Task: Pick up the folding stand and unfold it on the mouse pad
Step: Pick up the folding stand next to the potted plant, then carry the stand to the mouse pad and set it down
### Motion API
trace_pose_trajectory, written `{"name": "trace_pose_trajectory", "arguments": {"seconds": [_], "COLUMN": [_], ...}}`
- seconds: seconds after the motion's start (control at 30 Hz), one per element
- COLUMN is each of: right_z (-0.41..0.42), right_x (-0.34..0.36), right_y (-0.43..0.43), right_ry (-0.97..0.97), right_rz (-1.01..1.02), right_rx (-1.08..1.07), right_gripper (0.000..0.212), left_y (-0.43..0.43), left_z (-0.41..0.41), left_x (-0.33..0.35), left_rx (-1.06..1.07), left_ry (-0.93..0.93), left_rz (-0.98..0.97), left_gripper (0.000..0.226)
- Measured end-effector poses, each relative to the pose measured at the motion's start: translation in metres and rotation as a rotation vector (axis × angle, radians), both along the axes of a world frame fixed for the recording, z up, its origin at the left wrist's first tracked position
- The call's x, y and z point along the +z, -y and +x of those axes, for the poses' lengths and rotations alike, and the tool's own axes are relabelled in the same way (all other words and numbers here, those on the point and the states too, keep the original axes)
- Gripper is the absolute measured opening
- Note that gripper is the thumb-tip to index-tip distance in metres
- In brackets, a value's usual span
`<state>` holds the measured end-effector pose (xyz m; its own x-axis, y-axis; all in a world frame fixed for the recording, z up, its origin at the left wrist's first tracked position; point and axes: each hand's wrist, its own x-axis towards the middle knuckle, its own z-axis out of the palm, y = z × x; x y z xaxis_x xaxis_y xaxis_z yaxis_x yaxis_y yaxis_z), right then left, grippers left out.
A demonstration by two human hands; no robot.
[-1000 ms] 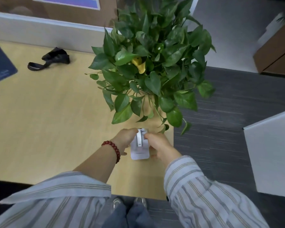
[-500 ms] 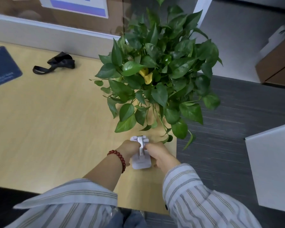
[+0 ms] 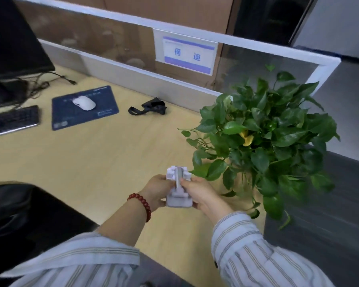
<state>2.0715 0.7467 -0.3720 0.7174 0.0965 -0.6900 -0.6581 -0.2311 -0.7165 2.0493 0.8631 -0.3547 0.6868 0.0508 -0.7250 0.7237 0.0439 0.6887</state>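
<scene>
Office desk (image 3: 95, 154), pale wood. Both hands, left hand (image 3: 157, 190) and right hand (image 3: 199, 193), clasp the white folding stand (image 3: 177, 190) above the near edge, fingers wrapped around it. Pickup looks done; next, carry toward ten o'clock, the mouse pad (image 3: 104, 112), dodging the mouse (image 3: 84, 102).

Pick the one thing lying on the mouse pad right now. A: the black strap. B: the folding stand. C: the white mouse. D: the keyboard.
C: the white mouse sits on the blue mouse pad, while the folding stand is held off the desk between the left hand and the right hand, the black strap lies to the right of the pad and the keyboard to its left.
</scene>
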Motion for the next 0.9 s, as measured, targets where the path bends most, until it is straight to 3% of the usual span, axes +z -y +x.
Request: {"name": "trace_pose_trajectory", "arguments": {"seconds": [0.17, 0.37, 0.63, 0.9], "right_z": [0.010, 0.016, 0.032, 0.071], "right_x": [0.035, 0.061, 0.086, 0.090], "right_y": [-0.076, -0.200, -0.342, -0.433], "right_ry": [0.087, 0.146, 0.150, 0.195], "right_rz": [0.049, 0.114, 0.157, 0.115], "right_rx": [0.130, 0.279, 0.380, 0.474], "right_gripper": [0.017, 0.017, 0.043, 0.041], "left_y": [-0.077, -0.190, -0.333, -0.436], "left_z": [-0.013, -0.032, -0.025, 0.007], "left_x": [0.035, 0.062, 0.077, 0.071], "left_rx": [0.195, 0.395, 0.473, 0.449], "left_ry": [0.099, 0.195, 0.266, 0.282], "left_rz": [0.013, 0.031, 0.075, 0.103], "left_gripper": [0.023, 0.019, 0.028, 0.031]}}
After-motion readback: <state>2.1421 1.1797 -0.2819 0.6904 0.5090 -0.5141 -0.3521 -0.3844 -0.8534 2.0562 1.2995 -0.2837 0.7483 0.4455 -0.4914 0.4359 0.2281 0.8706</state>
